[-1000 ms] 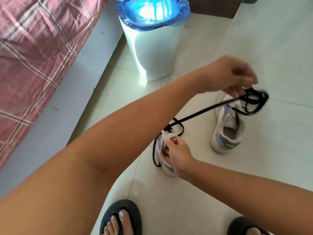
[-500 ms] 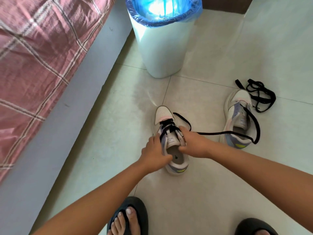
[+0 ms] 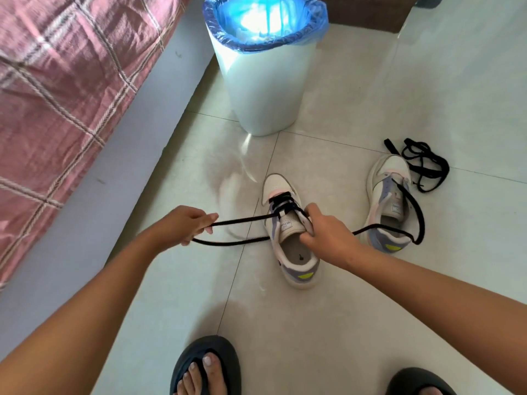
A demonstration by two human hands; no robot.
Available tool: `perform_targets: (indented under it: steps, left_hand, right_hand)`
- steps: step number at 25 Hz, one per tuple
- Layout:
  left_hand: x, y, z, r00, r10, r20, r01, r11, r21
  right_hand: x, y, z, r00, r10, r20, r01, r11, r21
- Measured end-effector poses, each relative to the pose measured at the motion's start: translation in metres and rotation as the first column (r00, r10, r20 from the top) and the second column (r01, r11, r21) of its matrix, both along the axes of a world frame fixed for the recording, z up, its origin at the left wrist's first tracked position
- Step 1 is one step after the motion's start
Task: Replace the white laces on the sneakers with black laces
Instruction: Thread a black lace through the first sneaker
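Bin: white bin (image 3: pixel 266 89), blue liner (image 3: pixel 265 29), contents unclear.
Floor: pale tiles (image 3: pixel 370 323); bed (image 3: pixel 57 95) beside.
Left hand (image 3: pixel 186 223): pinches black lace (image 3: pixel 242 220).
Right hand (image 3: pixel 328 232): grips sneaker (image 3: pixel 296 263).

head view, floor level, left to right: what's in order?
Pink plaid bedspread → left hand pinching the black lace → near sneaker → right hand → far sneaker → loose black lace.

nothing really readable here, both white fabric tongue labels (image 3: pixel 286 224) on the pastel sneakers have print too blurry to make out
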State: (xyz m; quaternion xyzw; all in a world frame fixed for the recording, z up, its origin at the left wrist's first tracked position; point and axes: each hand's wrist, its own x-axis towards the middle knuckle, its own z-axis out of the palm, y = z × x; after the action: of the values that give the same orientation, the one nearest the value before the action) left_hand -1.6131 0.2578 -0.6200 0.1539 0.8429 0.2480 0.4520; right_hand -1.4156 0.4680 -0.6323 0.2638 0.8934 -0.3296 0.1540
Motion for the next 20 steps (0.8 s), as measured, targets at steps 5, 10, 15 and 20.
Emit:
perform_targets:
  steps: [5, 10, 15, 20]
  left_hand:
    - [0.058, 0.039, -0.019, 0.944, -0.253, -0.213, 0.266, 0.963, 0.033]
    - [0.108, 0.068, -0.02, 0.695, -0.391, -0.604, 0.464, 0.885, -0.038]
    - [0.13, 0.069, -0.022, 0.282, -0.573, -0.77, 0.523, 0.764, -0.377]
    - [0.11, 0.065, -0.034, 0.029, -0.244, -0.969, 0.714, 0.684, -0.151]
  right_hand:
    - [0.0, -0.018, -0.005, 0.993, -0.056, 0.101, 0.074, 0.98, -0.185]
    - [-0.005, -0.011, -0.009, 0.973, 0.055, 0.222, -0.058, 0.998, 0.007]
    - [-0.004, -0.009, -0.009, 0.963, 0.119, 0.242, -0.12, 0.993, -0.01]
    - [-0.002, -0.019, -0.013, 0.951, 0.166, 0.261, -0.196, 0.976, 0.094]
